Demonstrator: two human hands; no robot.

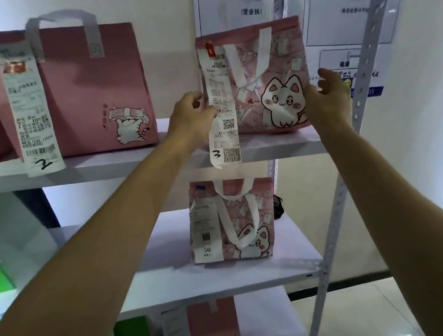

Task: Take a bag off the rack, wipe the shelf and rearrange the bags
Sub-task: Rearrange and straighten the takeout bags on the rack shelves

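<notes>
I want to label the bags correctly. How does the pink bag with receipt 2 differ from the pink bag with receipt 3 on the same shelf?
The bag with receipt 2 is plain pink with one small cat in a corner; the bag with receipt 3 has a busy pattern and a big cat face. The first stands untouched; the second sits between the left hand and right hand. Both have white handles.

Pink cat-print bag (pixel 273 80) standing upright at the right end of the white shelf (pixel 128 161), long receipt marked 3 (pixel 219 111) dangling past the edge.
</notes>
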